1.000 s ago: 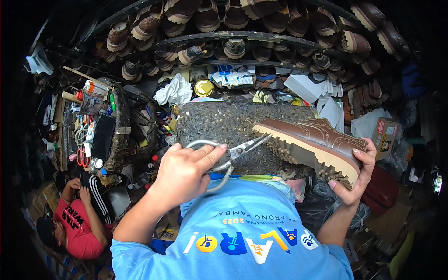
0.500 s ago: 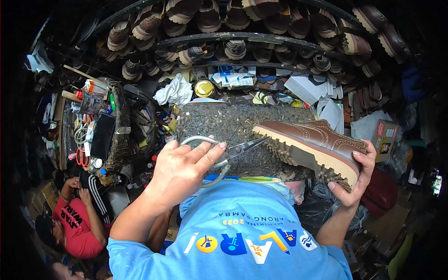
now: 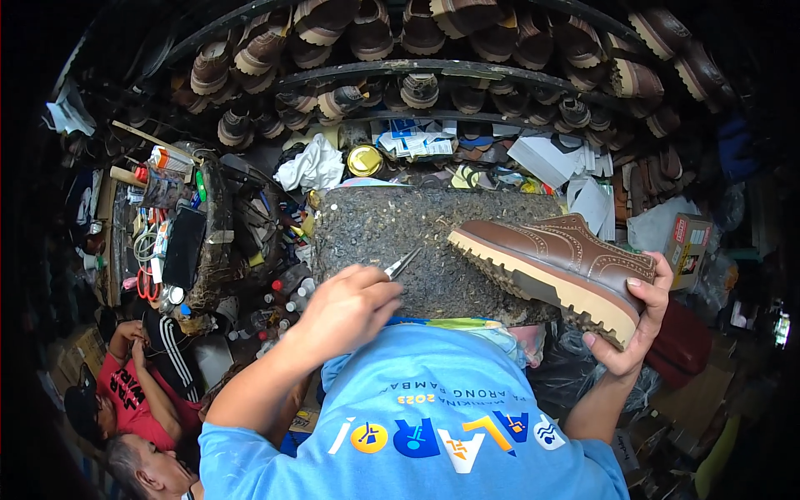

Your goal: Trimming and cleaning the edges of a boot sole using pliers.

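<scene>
Left hand point(image 3: 350, 310) closed around scissors point(image 3: 403, 263), only the tips showing, low over the gritty surface point(image 3: 392, 229); right hand point(image 3: 635, 321) with fingers curled under the heel of the brown shoe point(image 3: 557, 268), toe resting on that surface. Could slip off, being held only at the heel; points so near could scratch the leather

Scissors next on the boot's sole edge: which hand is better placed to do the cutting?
Probably the left hand: it grips the scissors, tips pointing toward the brown boot. The right hand is occupied holding the boot's heel.
</scene>
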A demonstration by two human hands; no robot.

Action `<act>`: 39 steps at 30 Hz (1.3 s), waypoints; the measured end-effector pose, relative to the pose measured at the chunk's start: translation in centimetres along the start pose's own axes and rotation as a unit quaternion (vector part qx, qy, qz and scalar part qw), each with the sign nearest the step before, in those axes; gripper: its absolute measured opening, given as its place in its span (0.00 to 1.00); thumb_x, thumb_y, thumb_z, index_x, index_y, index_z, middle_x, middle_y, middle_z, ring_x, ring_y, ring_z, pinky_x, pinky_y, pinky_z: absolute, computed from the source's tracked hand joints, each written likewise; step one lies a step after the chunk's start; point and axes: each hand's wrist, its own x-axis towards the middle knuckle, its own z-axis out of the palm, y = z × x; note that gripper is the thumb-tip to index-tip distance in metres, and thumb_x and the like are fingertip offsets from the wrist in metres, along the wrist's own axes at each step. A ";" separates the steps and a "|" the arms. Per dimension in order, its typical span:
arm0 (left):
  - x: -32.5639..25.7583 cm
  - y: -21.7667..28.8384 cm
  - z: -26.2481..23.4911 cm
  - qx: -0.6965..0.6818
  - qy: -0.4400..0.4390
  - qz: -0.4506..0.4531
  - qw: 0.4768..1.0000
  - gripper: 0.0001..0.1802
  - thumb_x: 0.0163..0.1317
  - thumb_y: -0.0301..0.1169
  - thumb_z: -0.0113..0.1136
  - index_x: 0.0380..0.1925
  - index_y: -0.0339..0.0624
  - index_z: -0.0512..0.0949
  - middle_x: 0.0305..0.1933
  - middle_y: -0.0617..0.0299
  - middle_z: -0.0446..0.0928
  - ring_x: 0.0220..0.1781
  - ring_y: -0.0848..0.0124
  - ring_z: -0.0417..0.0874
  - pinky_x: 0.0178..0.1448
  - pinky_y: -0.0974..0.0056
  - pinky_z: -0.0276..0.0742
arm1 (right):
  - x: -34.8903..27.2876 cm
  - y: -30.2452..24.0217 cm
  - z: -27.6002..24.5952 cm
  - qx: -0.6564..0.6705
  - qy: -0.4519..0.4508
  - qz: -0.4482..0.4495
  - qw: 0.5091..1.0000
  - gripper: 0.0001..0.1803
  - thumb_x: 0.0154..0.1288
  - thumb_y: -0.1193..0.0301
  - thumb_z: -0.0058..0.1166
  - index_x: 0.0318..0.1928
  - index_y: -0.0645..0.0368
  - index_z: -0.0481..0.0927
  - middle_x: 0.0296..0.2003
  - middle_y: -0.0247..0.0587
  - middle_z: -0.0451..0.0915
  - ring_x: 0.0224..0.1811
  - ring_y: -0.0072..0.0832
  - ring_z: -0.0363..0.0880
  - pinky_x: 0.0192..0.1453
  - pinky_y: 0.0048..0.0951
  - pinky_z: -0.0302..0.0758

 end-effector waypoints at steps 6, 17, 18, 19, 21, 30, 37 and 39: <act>6.7 2.7 2.9 -0.136 0.143 0.037 0.980 0.08 0.62 0.25 0.71 0.41 0.35 0.88 0.38 0.51 0.85 0.39 0.54 0.89 0.42 0.55 0.86 | 0.4 -1.1 0.0 -0.013 -0.018 -0.024 0.999 0.44 0.40 0.58 0.78 0.62 0.44 0.74 0.71 0.61 0.56 0.67 0.50 0.70 0.66 0.48 0.75; 11.0 4.1 -0.8 0.100 -0.062 0.122 0.985 0.08 0.58 0.30 0.63 0.29 0.36 0.84 0.29 0.49 0.83 0.32 0.46 0.86 0.38 0.48 0.84 | 1.0 -2.0 0.5 -0.021 -0.025 -0.041 0.999 0.43 0.39 0.61 0.76 0.61 0.41 0.75 0.71 0.61 0.55 0.64 0.50 0.74 0.63 0.47 0.78; 12.0 3.9 -0.8 0.101 -0.060 0.119 0.986 0.08 0.58 0.30 0.63 0.29 0.36 0.84 0.29 0.49 0.83 0.32 0.46 0.86 0.38 0.48 0.84 | 1.0 -2.0 0.4 -0.026 -0.024 -0.041 0.999 0.43 0.39 0.61 0.76 0.61 0.41 0.75 0.71 0.61 0.55 0.63 0.49 0.75 0.63 0.47 0.78; 12.9 3.6 -0.9 0.078 -0.095 0.088 0.989 0.10 0.57 0.32 0.62 0.29 0.35 0.85 0.29 0.46 0.84 0.33 0.45 0.87 0.39 0.47 0.85 | 1.0 -2.0 0.4 -0.022 -0.026 -0.045 0.998 0.43 0.39 0.61 0.76 0.61 0.41 0.75 0.71 0.61 0.55 0.63 0.49 0.75 0.63 0.47 0.78; 14.0 3.0 -1.7 0.105 -0.136 0.030 0.985 0.12 0.55 0.34 0.59 0.28 0.36 0.85 0.31 0.38 0.85 0.37 0.43 0.89 0.44 0.43 0.85 | 0.9 -2.0 0.4 -0.027 -0.023 -0.031 0.999 0.43 0.39 0.61 0.76 0.61 0.41 0.75 0.71 0.60 0.56 0.64 0.49 0.74 0.63 0.47 0.78; 7.8 -0.1 2.0 -0.045 0.042 0.000 0.998 0.05 0.61 0.26 0.65 0.35 0.36 0.86 0.36 0.50 0.84 0.43 0.50 0.87 0.48 0.49 0.84 | 0.5 0.1 -0.1 0.013 -0.011 -0.014 1.000 0.44 0.41 0.58 0.78 0.62 0.47 0.74 0.71 0.60 0.57 0.68 0.49 0.70 0.70 0.48 0.71; 8.1 0.8 3.6 -0.115 0.121 0.027 0.986 0.07 0.61 0.24 0.68 0.38 0.35 0.87 0.39 0.53 0.86 0.43 0.52 0.88 0.47 0.53 0.85 | 0.1 0.7 -0.3 0.012 -0.005 -0.001 1.000 0.45 0.42 0.55 0.78 0.63 0.46 0.73 0.71 0.60 0.58 0.70 0.50 0.68 0.71 0.49 0.69; 8.6 1.0 3.7 -0.113 0.125 0.047 0.985 0.06 0.61 0.25 0.69 0.38 0.35 0.87 0.37 0.53 0.85 0.41 0.52 0.88 0.44 0.53 0.85 | 0.1 0.5 -0.2 0.012 -0.004 -0.003 1.000 0.45 0.42 0.55 0.78 0.63 0.46 0.73 0.71 0.60 0.58 0.70 0.50 0.68 0.71 0.49 0.69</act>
